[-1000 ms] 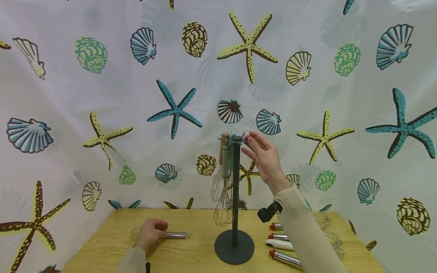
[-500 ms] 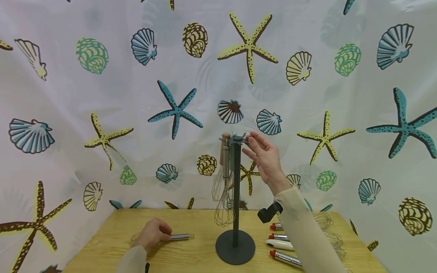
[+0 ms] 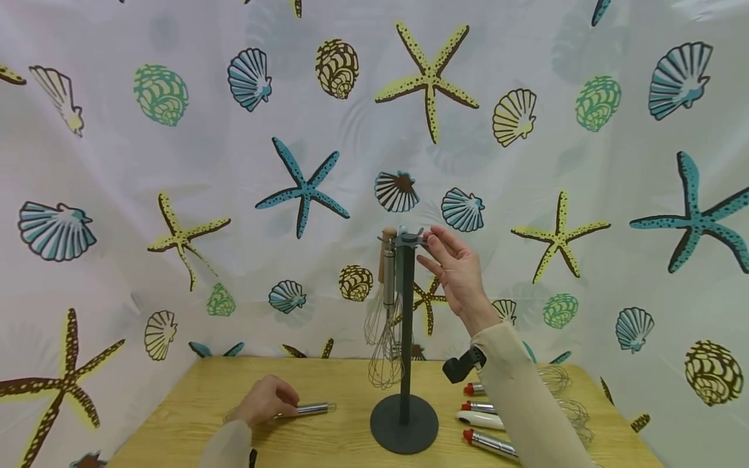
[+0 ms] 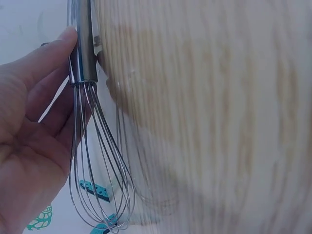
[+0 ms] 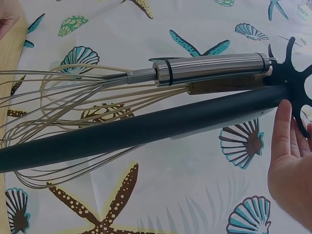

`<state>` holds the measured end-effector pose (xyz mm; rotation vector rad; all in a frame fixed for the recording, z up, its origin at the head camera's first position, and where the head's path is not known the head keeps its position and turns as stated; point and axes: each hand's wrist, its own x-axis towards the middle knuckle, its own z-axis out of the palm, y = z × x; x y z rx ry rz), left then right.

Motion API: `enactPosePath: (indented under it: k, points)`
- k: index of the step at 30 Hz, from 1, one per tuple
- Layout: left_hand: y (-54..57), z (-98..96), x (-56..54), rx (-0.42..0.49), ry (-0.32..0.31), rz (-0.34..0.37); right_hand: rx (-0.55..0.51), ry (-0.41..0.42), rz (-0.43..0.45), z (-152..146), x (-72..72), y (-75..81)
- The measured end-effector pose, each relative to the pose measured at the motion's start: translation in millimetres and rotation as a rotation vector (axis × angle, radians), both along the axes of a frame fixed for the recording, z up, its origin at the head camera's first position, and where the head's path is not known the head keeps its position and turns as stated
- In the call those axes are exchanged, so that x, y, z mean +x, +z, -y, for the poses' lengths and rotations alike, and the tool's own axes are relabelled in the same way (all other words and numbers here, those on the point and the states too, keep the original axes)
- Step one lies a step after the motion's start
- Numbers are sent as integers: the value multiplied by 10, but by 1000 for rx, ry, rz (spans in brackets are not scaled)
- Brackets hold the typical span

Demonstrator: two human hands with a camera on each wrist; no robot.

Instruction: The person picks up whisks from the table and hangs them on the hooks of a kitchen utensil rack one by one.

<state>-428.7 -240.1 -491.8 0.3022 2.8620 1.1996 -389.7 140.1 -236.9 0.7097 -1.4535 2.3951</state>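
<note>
My left hand (image 3: pixel 263 400) pinches a steel whisk (image 4: pixel 85 53) by its shiny handle, thumb on one side and fingers on the other. In the head view its handle lies close over the table, pointing right, while the hand covers most of the wires. My right hand (image 3: pixel 459 266) is raised to the top of a dark utensil stand (image 3: pixel 406 338), thumb and fingertips at one of its curved hooks (image 5: pixel 302 124). From the other hooks hang a steel-handled whisk (image 5: pixel 209 68), a wooden-handled whisk (image 5: pixel 229 84) and a pale green-handled whisk (image 3: pixel 399 270), partly hidden by the pole.
The stand's round base (image 3: pixel 404 424) rests mid-table. Right of it, several whisks lie in a row, partly under the right sleeve (image 3: pixel 521 390); among them are a white-handled one (image 3: pixel 480 419) and a red-tipped steel one (image 3: pixel 490 443). A shell-print sheet (image 3: pixel 328 312) surrounds the wooden table (image 3: pixel 333 448).
My left hand has shifted slightly right, carrying the whisk, whose handle now slants up a little toward its right end. The right hand stays at the hook, and the hanging whisks look unchanged.
</note>
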Motion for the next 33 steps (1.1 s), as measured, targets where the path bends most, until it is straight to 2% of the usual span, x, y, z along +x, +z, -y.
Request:
enactPosePath:
  k: [3, 8, 13, 24, 29, 33]
  points:
    - [-10, 24, -9, 36, -48, 27, -2, -9, 2, 7, 2, 0]
    - [-15, 65, -17, 96, -147, 121, -14, -9, 11, 2, 13, -2]
    - [5, 68, -8, 79, -175, 167, -15, -7, 10, 5, 15, 0]
    - [78, -9, 64, 36, -207, 112, -21, -7, 13, 10, 10, 10]
    - [101, -14, 31, 35, -239, 92, -22, -7, 7, 9, -3, 7]
    - [138, -22, -1, 67, -288, 68, -18, -17, 8, 8, -4, 12]
